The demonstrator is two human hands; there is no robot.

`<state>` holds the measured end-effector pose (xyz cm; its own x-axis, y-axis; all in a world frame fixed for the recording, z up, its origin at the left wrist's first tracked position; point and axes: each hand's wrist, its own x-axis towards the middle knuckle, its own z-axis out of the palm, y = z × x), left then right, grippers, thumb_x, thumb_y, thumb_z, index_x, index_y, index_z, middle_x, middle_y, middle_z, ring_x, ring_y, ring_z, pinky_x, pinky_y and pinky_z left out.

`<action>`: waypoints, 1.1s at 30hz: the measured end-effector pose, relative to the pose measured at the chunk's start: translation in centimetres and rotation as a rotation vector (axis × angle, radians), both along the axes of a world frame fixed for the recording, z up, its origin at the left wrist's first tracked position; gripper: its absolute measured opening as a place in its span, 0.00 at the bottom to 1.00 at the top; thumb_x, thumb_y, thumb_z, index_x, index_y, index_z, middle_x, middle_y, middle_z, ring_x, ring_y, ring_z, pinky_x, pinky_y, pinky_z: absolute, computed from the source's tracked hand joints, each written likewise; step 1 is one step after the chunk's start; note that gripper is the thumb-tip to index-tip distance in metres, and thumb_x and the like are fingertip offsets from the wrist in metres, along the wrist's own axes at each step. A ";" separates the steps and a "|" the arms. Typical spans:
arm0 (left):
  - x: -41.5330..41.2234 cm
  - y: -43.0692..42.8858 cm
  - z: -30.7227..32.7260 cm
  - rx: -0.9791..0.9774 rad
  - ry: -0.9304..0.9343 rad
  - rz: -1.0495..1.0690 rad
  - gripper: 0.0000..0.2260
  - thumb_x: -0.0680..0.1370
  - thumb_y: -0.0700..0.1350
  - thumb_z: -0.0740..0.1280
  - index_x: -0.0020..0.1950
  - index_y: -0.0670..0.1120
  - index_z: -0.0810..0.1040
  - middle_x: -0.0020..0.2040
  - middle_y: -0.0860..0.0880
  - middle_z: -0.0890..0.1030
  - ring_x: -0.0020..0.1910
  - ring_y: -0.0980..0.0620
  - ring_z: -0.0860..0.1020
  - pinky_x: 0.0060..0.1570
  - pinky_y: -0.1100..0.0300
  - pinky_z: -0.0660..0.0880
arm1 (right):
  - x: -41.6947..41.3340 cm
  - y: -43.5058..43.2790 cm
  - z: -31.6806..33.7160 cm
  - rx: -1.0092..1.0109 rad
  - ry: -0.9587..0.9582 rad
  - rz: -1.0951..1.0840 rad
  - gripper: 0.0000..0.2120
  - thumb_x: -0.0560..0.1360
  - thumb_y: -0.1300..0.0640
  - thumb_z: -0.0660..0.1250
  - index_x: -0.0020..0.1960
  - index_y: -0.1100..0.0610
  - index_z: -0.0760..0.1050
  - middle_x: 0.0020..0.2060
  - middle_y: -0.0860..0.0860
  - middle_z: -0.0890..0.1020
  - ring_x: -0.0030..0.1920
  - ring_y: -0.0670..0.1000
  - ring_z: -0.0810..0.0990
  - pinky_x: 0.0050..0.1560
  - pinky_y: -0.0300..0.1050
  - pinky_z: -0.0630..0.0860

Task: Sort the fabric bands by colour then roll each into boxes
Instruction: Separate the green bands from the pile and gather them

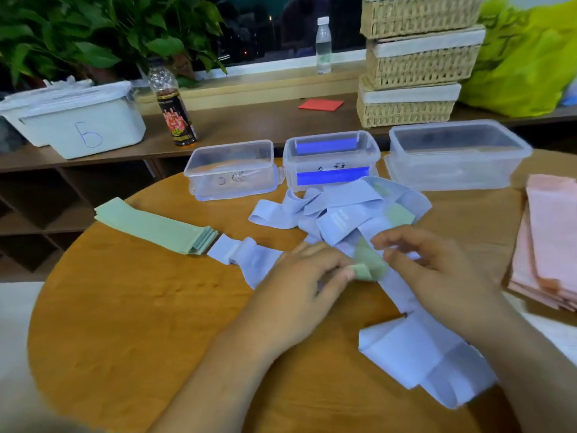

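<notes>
On round wooden table [125, 307], left hand [299, 276] pinches soft folded green band [371, 264]

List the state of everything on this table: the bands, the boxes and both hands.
green band, end curled over
left hand, pinching that end
right hand, fingers curled at that band, grip blurred
green stack, folded, lying flat
pink stack, folded, lying flat
lilac bands, loose, tangled
left box, lidless, looks empty
middle box, lidless
right box, lidless
</notes>
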<state>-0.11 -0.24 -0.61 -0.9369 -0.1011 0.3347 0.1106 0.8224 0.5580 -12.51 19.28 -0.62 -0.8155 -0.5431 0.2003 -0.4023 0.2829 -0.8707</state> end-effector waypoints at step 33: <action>4.4 -9.3 6.2 0.870 0.395 0.646 0.12 0.88 0.50 0.63 0.53 0.48 0.84 0.46 0.51 0.87 0.45 0.50 0.86 0.37 0.56 0.81 | 4.3 -3.2 4.0 0.079 -0.392 0.396 0.13 0.83 0.61 0.69 0.55 0.43 0.84 0.53 0.50 0.89 0.52 0.60 0.87 0.58 0.62 0.81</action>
<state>4.25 -9.58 5.63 -0.4715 -0.8643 0.1750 0.1029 0.1432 0.9843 -8.25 16.09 3.38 -0.5513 -0.8241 -0.1302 -0.1414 0.2461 -0.9589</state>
